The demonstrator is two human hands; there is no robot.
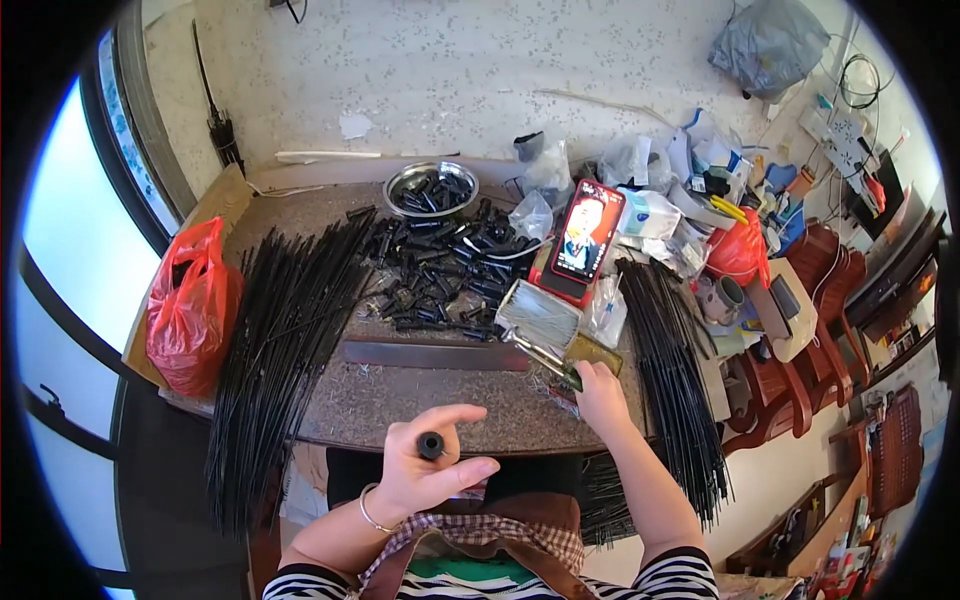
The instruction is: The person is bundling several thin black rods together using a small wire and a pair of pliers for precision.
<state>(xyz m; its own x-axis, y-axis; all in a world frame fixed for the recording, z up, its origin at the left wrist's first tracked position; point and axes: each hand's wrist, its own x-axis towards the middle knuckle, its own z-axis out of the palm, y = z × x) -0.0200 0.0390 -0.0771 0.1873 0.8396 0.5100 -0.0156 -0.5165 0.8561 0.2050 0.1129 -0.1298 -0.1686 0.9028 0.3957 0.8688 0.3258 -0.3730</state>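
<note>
My left hand (pixel 425 465) is raised before the table's front edge. Its lower fingers close round a black cylindrical piece (pixel 431 444), seen end-on with a hole in it, while thumb and forefinger stand apart. At the right, my right hand (pixel 602 400) grips a silver pliers-like tool (pixel 540 356) with a dark handle. The tool's tip lies by the near edge of an open container of thin pale wires or pins (pixel 538 310). A yellowish tray (pixel 592 352) sits just beyond my right fingers. Many short black parts (pixel 435 280) are heaped mid-table, under a steel bowl (pixel 400 195) of similar parts.
Bundles of long black rods lie left (pixel 290 300) and right (pixel 665 340), overhanging the front edge. A dark metal bar (pixel 435 354) lies before the heap. A red phone (pixel 588 232) stands behind the container. Red bags (pixel 190 310) and clutter (pixel 720 170) flank the work.
</note>
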